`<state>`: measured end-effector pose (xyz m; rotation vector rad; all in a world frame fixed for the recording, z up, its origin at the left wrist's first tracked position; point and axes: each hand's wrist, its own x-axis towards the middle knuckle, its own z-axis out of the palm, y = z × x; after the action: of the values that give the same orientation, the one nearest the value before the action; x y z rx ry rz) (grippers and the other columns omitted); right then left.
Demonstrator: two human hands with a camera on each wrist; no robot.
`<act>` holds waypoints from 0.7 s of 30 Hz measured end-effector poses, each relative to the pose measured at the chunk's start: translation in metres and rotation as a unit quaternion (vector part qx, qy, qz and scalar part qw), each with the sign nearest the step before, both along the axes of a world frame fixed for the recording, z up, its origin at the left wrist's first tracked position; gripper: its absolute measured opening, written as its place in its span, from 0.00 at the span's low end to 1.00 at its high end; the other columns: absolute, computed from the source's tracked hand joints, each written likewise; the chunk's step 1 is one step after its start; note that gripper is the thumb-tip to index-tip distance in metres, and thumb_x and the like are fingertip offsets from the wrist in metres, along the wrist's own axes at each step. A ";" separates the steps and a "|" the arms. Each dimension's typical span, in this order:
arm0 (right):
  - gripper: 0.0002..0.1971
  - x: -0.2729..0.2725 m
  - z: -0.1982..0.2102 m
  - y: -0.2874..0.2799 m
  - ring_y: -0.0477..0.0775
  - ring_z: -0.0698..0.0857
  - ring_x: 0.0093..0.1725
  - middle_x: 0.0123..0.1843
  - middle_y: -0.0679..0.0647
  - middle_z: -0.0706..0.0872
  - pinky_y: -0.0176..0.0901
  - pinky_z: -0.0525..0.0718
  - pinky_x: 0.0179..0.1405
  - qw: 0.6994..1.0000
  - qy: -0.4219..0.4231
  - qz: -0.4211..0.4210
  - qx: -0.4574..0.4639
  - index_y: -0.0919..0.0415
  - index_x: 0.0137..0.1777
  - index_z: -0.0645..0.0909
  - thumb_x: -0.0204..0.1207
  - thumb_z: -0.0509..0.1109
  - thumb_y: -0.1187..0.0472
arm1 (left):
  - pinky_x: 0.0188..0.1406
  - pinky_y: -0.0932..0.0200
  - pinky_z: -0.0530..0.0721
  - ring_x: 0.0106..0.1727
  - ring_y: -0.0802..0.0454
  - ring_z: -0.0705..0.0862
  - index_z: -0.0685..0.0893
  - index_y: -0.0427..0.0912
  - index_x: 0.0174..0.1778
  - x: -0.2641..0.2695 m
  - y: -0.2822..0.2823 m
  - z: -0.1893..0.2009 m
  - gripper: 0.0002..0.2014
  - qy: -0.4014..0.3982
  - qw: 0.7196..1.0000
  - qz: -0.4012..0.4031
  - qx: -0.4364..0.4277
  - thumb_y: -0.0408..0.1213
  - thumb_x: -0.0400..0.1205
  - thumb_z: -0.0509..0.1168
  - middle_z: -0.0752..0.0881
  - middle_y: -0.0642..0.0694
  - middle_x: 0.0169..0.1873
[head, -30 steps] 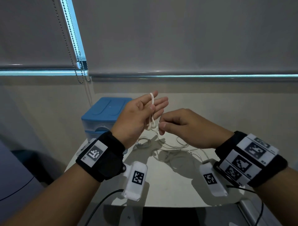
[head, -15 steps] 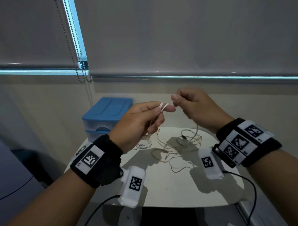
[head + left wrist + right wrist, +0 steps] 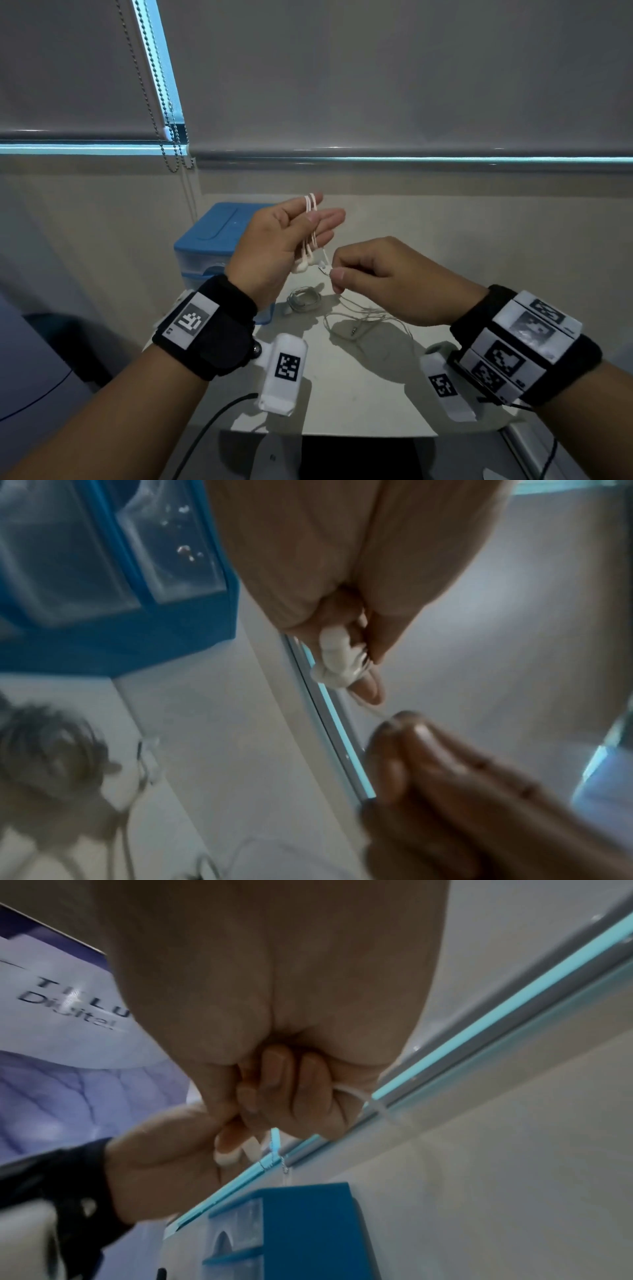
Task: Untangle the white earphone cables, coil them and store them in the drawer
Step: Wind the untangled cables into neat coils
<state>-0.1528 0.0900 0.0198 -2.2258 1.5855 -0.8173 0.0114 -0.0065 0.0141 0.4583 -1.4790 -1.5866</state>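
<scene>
My left hand (image 3: 301, 226) is raised above the table, fingers pointing up. A white earphone cable (image 3: 311, 205) is looped over its index finger, and the thumb pins the strands against the fingers. The two earbuds (image 3: 303, 263) hang below the palm, and they also show in the left wrist view (image 3: 337, 661). To the right and lower, my right hand (image 3: 337, 274) pinches the same cable between thumb and forefinger; the cable (image 3: 356, 1096) leaves that fist at the side. The rest of the cable, ending in a jack (image 3: 354, 330), trails loose on the table.
A blue drawer unit (image 3: 219, 233) stands at the table's back left, against the wall. A second, coiled earphone (image 3: 304, 300) lies on the white table (image 3: 359, 394) in front of it. Bead chains (image 3: 171, 137) hang from the blind above.
My right hand has come down from above the left fingers to below them, drawing the cable with it. The left fingers have straightened and now carry one more turn of cable.
</scene>
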 end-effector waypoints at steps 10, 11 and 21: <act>0.11 -0.027 0.038 -0.007 0.44 0.78 0.32 0.31 0.42 0.82 0.45 0.76 0.37 0.990 -0.041 -0.072 -0.112 0.54 0.40 0.84 0.85 0.70 0.56 | 0.30 0.50 0.65 0.32 0.50 0.78 0.87 0.42 0.64 -0.004 0.010 -0.002 0.13 -0.154 0.975 -0.034 -0.153 0.36 0.91 0.58 0.91 0.43 0.41; 0.11 -0.032 0.037 -0.012 0.43 0.79 0.32 0.30 0.41 0.82 0.44 0.76 0.37 0.988 -0.055 -0.085 -0.115 0.56 0.42 0.84 0.86 0.70 0.56 | 0.28 0.51 0.60 0.30 0.53 0.73 0.88 0.42 0.62 -0.004 0.010 -0.001 0.14 -0.153 0.977 -0.043 -0.145 0.36 0.91 0.57 0.87 0.45 0.35; 0.14 -0.024 -0.008 -0.019 0.40 0.69 0.26 0.26 0.41 0.74 0.34 0.69 0.29 0.992 -0.091 -0.080 -0.033 0.55 0.40 0.82 0.89 0.64 0.57 | 0.39 0.64 0.82 0.45 0.53 0.93 0.78 0.33 0.75 -0.006 0.012 0.017 0.16 -0.010 0.997 -0.011 -0.071 0.30 0.92 0.57 0.94 0.41 0.50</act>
<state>-0.1766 0.0712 0.0121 -2.0201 1.6863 -1.0976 0.0050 0.0056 0.0309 0.3790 -1.6053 -1.4849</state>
